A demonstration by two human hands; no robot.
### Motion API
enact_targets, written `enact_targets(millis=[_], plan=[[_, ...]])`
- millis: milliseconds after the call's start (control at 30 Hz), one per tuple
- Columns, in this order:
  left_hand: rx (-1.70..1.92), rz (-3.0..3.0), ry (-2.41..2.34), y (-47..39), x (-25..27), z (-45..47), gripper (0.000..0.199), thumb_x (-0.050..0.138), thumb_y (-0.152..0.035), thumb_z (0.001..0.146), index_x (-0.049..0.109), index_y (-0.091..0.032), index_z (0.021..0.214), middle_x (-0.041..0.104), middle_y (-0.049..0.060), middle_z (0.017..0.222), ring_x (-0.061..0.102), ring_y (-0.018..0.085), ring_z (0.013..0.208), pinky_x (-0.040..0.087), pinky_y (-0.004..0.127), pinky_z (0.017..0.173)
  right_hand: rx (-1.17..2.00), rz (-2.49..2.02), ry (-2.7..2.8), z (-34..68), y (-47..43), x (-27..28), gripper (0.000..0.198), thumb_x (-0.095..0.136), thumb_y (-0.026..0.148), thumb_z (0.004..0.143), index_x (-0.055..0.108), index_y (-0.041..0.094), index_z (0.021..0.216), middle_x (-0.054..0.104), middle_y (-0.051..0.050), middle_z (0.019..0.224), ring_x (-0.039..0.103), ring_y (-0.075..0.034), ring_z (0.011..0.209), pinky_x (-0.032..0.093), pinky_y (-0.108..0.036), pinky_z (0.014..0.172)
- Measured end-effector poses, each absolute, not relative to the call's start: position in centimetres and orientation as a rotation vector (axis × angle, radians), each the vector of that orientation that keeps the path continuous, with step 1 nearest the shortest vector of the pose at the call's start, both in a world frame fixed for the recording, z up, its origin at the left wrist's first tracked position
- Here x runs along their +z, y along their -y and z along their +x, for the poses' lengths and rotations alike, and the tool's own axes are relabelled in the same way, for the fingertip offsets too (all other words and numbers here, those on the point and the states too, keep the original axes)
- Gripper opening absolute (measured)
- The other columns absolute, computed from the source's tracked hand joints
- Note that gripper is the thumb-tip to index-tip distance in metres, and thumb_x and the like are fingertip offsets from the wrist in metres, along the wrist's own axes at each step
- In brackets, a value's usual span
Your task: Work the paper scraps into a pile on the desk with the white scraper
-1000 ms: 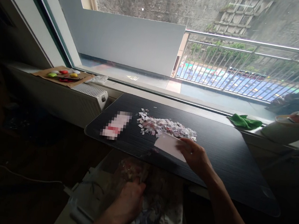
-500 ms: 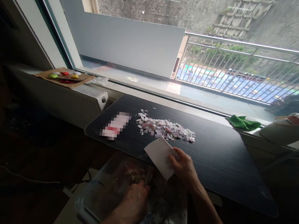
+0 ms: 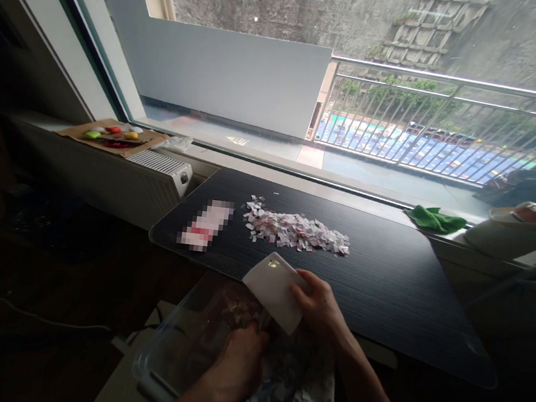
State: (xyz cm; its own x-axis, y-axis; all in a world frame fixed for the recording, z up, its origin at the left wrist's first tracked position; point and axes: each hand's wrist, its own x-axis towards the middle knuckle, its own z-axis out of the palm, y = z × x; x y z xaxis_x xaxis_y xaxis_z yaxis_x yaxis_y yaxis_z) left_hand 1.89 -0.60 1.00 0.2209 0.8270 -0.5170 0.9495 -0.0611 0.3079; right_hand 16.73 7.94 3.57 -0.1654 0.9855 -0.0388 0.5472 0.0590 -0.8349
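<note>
So the right hand [image 3: 318, 302] has a thin, flat, whitish rectangular card [image 3: 272, 292] with a small spot near one corner, clamped by its right-hand side, thumb over the face. The card's tilted and sits right across the near edge of the dark wood-grain tabletop [image 3: 383, 291]; forearm comes up from lower right, wrist fairly straight. Just past that grip there's a long heap of small whitish-pink paper bits [image 3: 298, 231] on the table. Left hand [image 3: 240, 356] is lower and left of the card, back of the hand up, fingers curled down inside a clear plastic tub [image 3: 139, 359]; too dark to tell what, if anything, it's pinching. More pale scraps [image 3: 278, 386] show dimly right of that hand. Farther out, left of the heap from the right grip, lies a pixelated white-and-red strip [image 3: 207, 226], and well off to the right a crumpled green cloth [image 3: 434, 220].
</note>
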Motion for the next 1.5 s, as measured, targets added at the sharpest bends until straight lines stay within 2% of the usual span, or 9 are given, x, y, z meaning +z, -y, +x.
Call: enact_targets(millis=[167, 333, 467, 667, 933, 1033, 1133, 1333, 1500], plan=[[-0.184, 1.932, -1.662, 1.1, 1.3, 1.7, 0.029, 0.043, -0.012, 0.077, 0.058, -0.013, 0.101, 0.056, 0.015, 0.109, 0.061, 0.025, 0.091, 0.046, 0.037, 0.081, 0.818, -1.409, 1.950, 15.0, -6.5, 4.6, 0.035, 0.049, 0.024, 0.078, 0.061, 0.018, 0.110, 0.070, -0.006, 0.094, 0.064, -0.018, 0.081, 0.051, -0.028, 0.071], [-0.246, 1.944, -1.655, 1.2, 0.2, 1.4, 0.029, 0.041, -0.014, 0.077, 0.058, -0.015, 0.100, 0.057, 0.015, 0.107, 0.060, 0.026, 0.092, 0.046, 0.038, 0.081, 0.663, -1.122, 2.132, 14.9, -5.9, 6.2, 0.032, 0.048, 0.018, 0.082, 0.061, 0.023, 0.110, 0.068, -0.004, 0.104, 0.064, -0.017, 0.091, 0.049, -0.026, 0.080], [-0.239, 1.966, -1.675, 1.4, -0.4, 0.8, 0.034, 0.040, -0.009, 0.075, 0.058, -0.017, 0.104, 0.056, 0.014, 0.112, 0.059, 0.024, 0.095, 0.043, 0.035, 0.085, 0.517, -1.237, 2.055, 17.3, -6.6, 6.8, 0.028, 0.050, 0.020, 0.081, 0.062, 0.023, 0.107, 0.070, -0.004, 0.101, 0.065, -0.017, 0.088, 0.050, -0.025, 0.077], [-0.256, 1.874, -1.786, 1.6, 0.1, -1.3, 0.043, 0.038, -0.006, 0.076, 0.057, -0.021, 0.111, 0.055, 0.009, 0.118, 0.059, 0.020, 0.098, 0.043, 0.029, 0.085, 0.210, -1.668, 1.745, 23.9, -9.2, 6.7, 0.031, 0.050, 0.030, 0.081, 0.063, 0.020, 0.107, 0.070, -0.007, 0.099, 0.066, -0.021, 0.083, 0.051, -0.032, 0.075], [-0.337, 1.854, -1.791, 0.9, 0.5, -1.1, 0.036, 0.038, -0.004, 0.074, 0.061, -0.019, 0.097, 0.058, 0.008, 0.114, 0.060, 0.016, 0.095, 0.043, 0.025, 0.081, 0.294, -1.647, 1.847, 22.7, -11.2, 6.3, 0.030, 0.048, 0.025, 0.081, 0.062, 0.024, 0.108, 0.069, -0.005, 0.103, 0.064, -0.021, 0.090, 0.049, -0.031, 0.077], [-0.375, 1.854, -1.778, 0.8, 0.6, -0.9, 0.037, 0.038, -0.004, 0.075, 0.059, -0.020, 0.101, 0.055, 0.009, 0.118, 0.060, 0.018, 0.097, 0.044, 0.026, 0.081, 0.394, -1.588, 1.909, 22.4, -10.8, 6.5, 0.029, 0.049, 0.025, 0.081, 0.062, 0.025, 0.107, 0.070, -0.004, 0.097, 0.065, -0.020, 0.085, 0.049, -0.029, 0.074], [-0.425, 1.845, -1.753, 0.6, 0.5, -1.0, 0.038, 0.040, -0.006, 0.075, 0.058, -0.020, 0.105, 0.054, 0.009, 0.119, 0.060, 0.020, 0.099, 0.044, 0.028, 0.082, 0.348, -1.608, 1.866, 22.6, -10.5, 6.8, 0.029, 0.049, 0.026, 0.081, 0.062, 0.025, 0.107, 0.070, -0.004, 0.100, 0.065, -0.020, 0.085, 0.049, -0.030, 0.074], [-0.405, 1.817, -1.752, 0.5, 0.6, -1.0, 0.035, 0.038, -0.005, 0.075, 0.060, -0.018, 0.099, 0.055, 0.011, 0.117, 0.061, 0.020, 0.095, 0.045, 0.029, 0.080, 0.394, -1.657, 1.908, 23.2, -10.3, 7.3, 0.031, 0.049, 0.025, 0.080, 0.062, 0.024, 0.108, 0.070, -0.004, 0.100, 0.064, -0.021, 0.088, 0.048, -0.031, 0.078], [-0.394, 1.825, -1.755, 0.4, 0.6, -1.0, 0.036, 0.039, -0.005, 0.074, 0.060, -0.018, 0.100, 0.054, 0.011, 0.118, 0.060, 0.021, 0.097, 0.045, 0.030, 0.081, 0.349, -1.689, 1.863, 23.2, -10.2, 7.3, 0.031, 0.050, 0.028, 0.079, 0.062, 0.024, 0.108, 0.070, -0.004, 0.097, 0.065, -0.020, 0.081, 0.048, -0.030, 0.073]])
